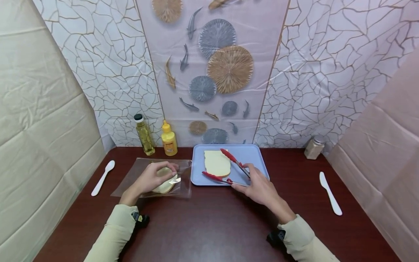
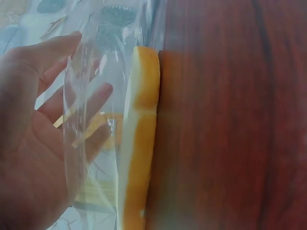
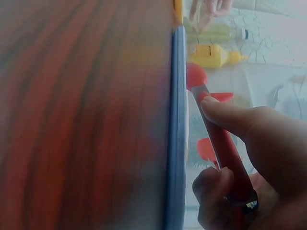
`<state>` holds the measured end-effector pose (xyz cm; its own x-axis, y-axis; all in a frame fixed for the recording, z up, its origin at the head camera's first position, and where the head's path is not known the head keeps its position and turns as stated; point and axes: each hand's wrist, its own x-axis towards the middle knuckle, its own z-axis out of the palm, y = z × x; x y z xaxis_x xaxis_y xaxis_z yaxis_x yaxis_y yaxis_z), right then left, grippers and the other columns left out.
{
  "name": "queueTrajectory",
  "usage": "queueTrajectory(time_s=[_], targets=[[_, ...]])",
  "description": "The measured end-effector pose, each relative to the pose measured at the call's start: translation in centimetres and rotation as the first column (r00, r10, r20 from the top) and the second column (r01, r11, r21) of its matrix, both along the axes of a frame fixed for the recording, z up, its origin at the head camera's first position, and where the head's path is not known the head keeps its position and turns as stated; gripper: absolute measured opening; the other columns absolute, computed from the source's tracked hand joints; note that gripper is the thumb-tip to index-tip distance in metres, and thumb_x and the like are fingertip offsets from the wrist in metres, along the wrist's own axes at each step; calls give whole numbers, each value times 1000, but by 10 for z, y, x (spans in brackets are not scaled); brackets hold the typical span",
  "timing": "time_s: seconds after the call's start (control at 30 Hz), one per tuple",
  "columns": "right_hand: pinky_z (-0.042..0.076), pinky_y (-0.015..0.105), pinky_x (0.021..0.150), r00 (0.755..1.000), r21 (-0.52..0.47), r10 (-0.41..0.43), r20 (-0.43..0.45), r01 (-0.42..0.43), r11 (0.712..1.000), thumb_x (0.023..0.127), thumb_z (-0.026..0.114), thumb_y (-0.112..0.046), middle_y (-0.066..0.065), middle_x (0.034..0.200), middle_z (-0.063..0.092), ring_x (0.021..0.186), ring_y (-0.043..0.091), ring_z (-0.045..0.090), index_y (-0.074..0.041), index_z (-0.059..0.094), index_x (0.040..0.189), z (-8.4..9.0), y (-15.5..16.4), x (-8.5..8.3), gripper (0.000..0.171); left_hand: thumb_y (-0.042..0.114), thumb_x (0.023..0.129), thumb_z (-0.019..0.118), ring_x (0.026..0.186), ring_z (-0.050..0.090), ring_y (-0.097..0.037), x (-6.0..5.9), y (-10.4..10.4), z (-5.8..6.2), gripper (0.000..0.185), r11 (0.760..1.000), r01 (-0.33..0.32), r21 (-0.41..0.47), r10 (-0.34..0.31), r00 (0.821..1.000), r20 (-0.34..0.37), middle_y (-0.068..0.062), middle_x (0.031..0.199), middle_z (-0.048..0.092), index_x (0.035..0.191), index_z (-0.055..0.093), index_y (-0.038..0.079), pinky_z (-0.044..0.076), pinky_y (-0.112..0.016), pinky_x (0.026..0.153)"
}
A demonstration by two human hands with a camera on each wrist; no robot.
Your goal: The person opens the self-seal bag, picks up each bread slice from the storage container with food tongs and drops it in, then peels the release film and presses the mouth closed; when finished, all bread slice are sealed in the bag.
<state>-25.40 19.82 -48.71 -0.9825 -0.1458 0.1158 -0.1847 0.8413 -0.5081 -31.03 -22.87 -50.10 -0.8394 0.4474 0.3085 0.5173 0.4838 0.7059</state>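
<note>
My left hand (image 1: 155, 178) hovers at a clear plastic bag (image 1: 131, 180) with a slice of bread (image 1: 165, 187) in it. In the left wrist view, several fingers show through the film with the thumb apart from them, and the bread crust (image 2: 144, 124) faces the camera. It is unclear whether those fingers are inside the bag or behind it. My right hand (image 1: 260, 187) grips red-tipped tongs (image 1: 230, 157) between thumb and fingers. The tongs' arms are spread over another bread slice (image 1: 217, 162), which lies on a light blue tray (image 1: 256, 158).
An oil bottle (image 1: 144, 136) and a yellow squeeze bottle (image 1: 169, 140) stand behind the bag. A white spoon (image 1: 103, 178) lies far left; a white knife (image 1: 330, 194) lies far right. A shaker (image 1: 314, 147) stands back right. Fabric walls enclose the dark red table (image 1: 203, 225).
</note>
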Motion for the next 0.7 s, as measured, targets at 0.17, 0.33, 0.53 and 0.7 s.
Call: queueTrajectory(time_s=[0.17,0.33,0.53,0.7], targets=[[59,58,101,999,-26,-17,49,18,999,89,80,-68,20,145,62,122,33,66,-9,45,154,-1,23,3,95,23,104,76,125,73,-22,0,-1,-2,3,1000,24,7,-24,1000,-8,-7,126,81,105,79,22,49,-60,116],[55,61,108,994,-45,-33,109,38,998,90,77,-71,26,152,57,129,38,62,-5,43,155,-1,48,5,99,25,104,76,127,72,-21,2,-3,-1,9,1000,13,-7,-13,1000,-4,-5,127,81,109,80,19,48,-57,118],[53,61,108,990,-36,-44,134,49,998,91,77,-69,28,149,57,130,40,59,-1,43,153,2,62,4,98,25,103,77,127,72,-22,3,-6,0,7,1000,-3,0,3,1000,-2,-4,128,80,108,80,20,48,-57,117],[55,59,106,991,-49,-32,132,39,998,90,78,-69,27,147,58,126,37,60,-1,44,152,3,53,0,98,25,102,78,127,72,-22,2,-7,-1,4,1000,-8,28,8,1000,-3,-2,127,81,106,79,24,49,-60,116]])
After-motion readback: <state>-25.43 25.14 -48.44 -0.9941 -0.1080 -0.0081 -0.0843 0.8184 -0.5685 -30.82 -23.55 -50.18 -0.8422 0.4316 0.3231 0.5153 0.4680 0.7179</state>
